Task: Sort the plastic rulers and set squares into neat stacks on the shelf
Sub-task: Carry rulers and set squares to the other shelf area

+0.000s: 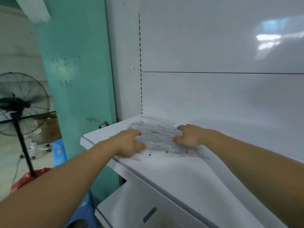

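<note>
Soft, even daylight fills the scene. A bright window reflection glares on the glossy white back panel (268, 40), upper right. Faint grey shadows lie along the shelf (172, 175). Everything looks slightly soft, the clear rulers (158, 137) are smeared, and straight edges bow near the borders.

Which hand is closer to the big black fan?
The left hand, on the side of the pile of clear rulers toward the fan. The right hand touches the pile's other side, farther from it.
</note>
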A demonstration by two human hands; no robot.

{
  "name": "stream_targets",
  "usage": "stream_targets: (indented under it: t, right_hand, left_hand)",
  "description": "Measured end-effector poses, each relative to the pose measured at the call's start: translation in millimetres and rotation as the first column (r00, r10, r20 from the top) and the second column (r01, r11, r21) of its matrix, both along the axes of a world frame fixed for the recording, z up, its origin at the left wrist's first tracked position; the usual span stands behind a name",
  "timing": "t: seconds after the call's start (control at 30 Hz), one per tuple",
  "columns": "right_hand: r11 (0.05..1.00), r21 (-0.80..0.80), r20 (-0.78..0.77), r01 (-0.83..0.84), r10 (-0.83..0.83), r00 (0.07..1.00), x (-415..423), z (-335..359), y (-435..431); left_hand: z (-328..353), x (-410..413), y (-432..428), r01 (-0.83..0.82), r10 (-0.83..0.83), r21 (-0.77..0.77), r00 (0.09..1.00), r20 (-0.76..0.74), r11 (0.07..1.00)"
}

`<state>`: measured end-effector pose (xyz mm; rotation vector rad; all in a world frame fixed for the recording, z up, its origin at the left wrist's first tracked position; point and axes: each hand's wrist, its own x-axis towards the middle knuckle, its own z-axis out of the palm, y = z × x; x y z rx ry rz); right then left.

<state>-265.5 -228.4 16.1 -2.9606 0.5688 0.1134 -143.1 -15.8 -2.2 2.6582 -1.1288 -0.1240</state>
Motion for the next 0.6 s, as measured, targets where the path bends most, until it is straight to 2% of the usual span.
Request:
stream_targets:
  t: [0.1,0.23,0.43,0.53,0.6]
  right_hand:
    - [1.0,0.012,-0.041,0.003,-0.003,0.999,27,-1,-17]
    - [0.999,0.029,0.03,-0.027,0.026,0.999,48,-3,-29]
    - [0.998,0.057,0.1,-0.024,0.018,0.995,59,2,-23]
    - [0.999,0.025,0.131,0.047,-0.05,0.99,59,2,-16]
    - [0.994,0.019,0.157,0.105,-0.106,0.982,56,2,-10]
  left_hand:
    - [-1,22,-25,0.065,-0.065,0.03,0.998,0.001,0.997]
    - [8,47,-45,0.128,-0.123,0.124,0.991,-0.041,0.984]
    - [19,71,-54,0.267,-0.271,0.049,0.954,0.128,0.963]
    - [16,74,-54,0.374,-0.372,-0.032,0.927,0.052,0.927]
    - [13,73,-52,0.453,-0.453,0.043,0.892,-0.018,0.89]
